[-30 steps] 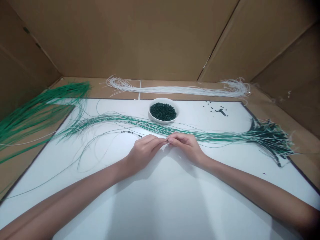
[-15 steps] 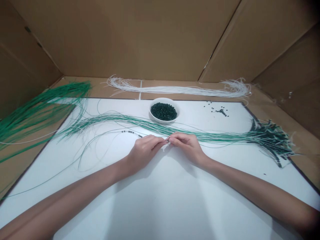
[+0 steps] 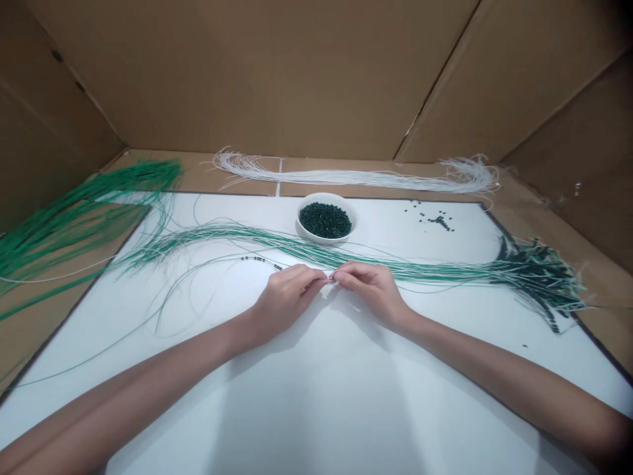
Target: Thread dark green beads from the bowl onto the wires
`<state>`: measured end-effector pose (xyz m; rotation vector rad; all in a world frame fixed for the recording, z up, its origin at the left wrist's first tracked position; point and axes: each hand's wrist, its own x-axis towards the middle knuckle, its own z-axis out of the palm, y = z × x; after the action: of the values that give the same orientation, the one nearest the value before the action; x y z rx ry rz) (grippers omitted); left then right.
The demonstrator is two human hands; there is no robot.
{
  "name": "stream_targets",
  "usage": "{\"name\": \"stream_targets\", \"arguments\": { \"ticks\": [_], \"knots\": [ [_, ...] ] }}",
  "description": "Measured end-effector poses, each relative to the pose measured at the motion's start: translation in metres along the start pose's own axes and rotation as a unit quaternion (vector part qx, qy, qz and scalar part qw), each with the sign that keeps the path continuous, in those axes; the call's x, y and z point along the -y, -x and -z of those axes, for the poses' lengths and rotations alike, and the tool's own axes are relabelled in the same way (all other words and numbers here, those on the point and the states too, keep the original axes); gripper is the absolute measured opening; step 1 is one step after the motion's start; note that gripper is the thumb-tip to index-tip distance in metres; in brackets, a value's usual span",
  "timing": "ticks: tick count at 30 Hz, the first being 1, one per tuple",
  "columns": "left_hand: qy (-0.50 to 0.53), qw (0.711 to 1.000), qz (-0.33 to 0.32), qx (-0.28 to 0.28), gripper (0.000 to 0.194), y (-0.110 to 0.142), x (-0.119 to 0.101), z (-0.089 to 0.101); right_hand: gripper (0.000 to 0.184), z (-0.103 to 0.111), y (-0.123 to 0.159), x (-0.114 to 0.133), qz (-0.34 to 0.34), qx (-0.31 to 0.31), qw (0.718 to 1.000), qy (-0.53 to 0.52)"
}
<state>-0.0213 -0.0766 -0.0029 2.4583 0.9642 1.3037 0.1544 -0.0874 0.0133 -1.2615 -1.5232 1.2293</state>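
Observation:
My left hand (image 3: 284, 297) is closed in a pinch on a thin green string that trails off to the left, with a few dark green beads (image 3: 260, 259) threaded on it. Fingertip to fingertip with it, my right hand (image 3: 370, 290) pinches the same string near its end. Any bead between the fingertips is too small to make out. Just behind both hands runs a long bundle of green strings (image 3: 445, 272), its right end thick with dark beads (image 3: 537, 277). Beyond that stands a white bowl (image 3: 324, 241) filled with dark green beads (image 3: 325, 220).
Loose beads (image 3: 440, 221) lie scattered right of the bowl. A bundle of white strings (image 3: 356, 177) stretches along the back, on cardboard (image 3: 198, 173). More green strings (image 3: 89, 211) spread at the left edge. Cardboard walls (image 3: 247, 79) enclose the white board (image 3: 316, 409).
Almost nothing differs. Both hands keep their fingertip pinch in the same place, with only a tiny shift of the fingers and of the view.

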Motion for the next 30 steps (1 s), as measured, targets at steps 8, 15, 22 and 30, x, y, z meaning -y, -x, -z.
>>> {"name": "stream_targets", "arguments": {
  "ticks": [8,15,22,30],
  "knots": [
    [0.006,1.0,-0.017,-0.009,0.005,-0.0008,-0.0004,0.0001,0.02,-0.0004,-0.0005,0.0001,-0.015,-0.005,1.0,-0.01],
    [-0.001,1.0,-0.02,-0.012,0.005,-0.0011,-0.0004,0.0,0.02,-0.0003,-0.0005,0.0007,-0.012,-0.006,1.0,-0.012],
    [-0.001,1.0,-0.009,0.003,0.006,-0.0005,0.0001,-0.0004,0.02,-0.0029,-0.0013,0.0018,-0.013,-0.013,1.0,-0.007],
    [0.014,1.0,-0.011,0.01,0.007,0.0003,0.0008,0.0004,0.022,-0.0053,-0.002,-0.0007,-0.004,-0.033,0.999,0.01]
  ]
}}
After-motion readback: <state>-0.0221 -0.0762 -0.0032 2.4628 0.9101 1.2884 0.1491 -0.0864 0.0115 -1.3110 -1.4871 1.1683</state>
